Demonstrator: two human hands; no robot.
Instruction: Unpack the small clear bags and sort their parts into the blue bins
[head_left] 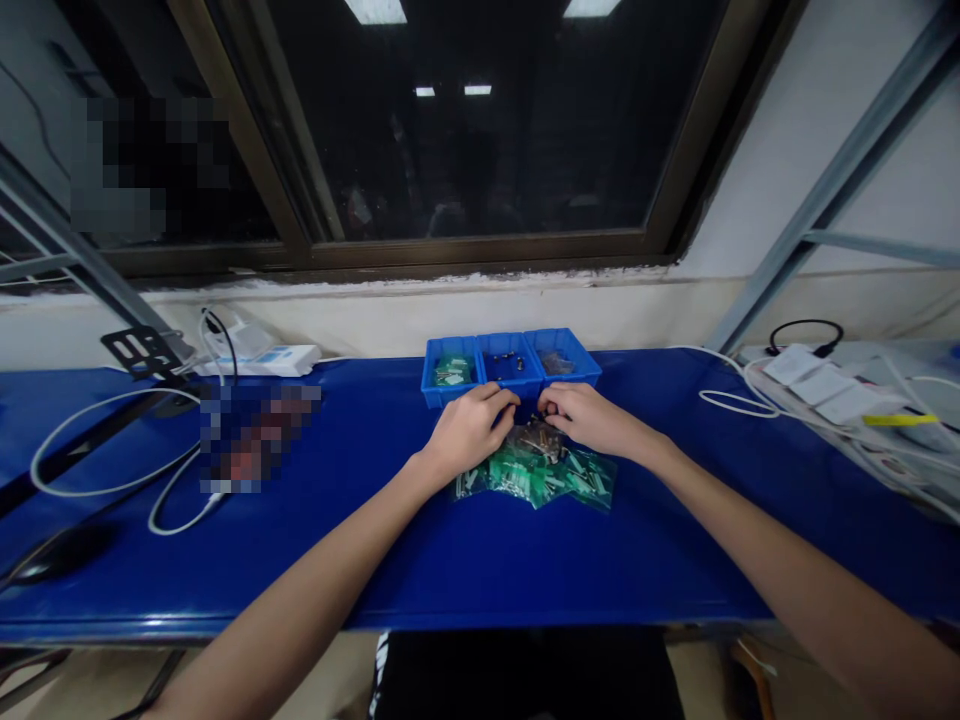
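My left hand (471, 431) and my right hand (587, 419) rest close together on the blue bench top (480, 570), fingers curled just in front of a blue three-compartment plastic tray (439, 396). Whatever lies between the fingertips is hidden. The tray's left compartment holds a green-and-clear bag (453, 372), the middle one small dark screws (510, 364), and the right one a clear bag of parts (556, 364). Directly below my hands lies a heap of small green-labelled plastic bags (534, 477), with a clear bag of metal parts (536, 440) on top.
A white cable (97, 470) and a black mouse (58, 553) lie on the bench's left side, beside a black metal bracket (142, 352). White power strips and cables (825, 390) sit at the right. A dark window (465, 120) stands behind the bench.
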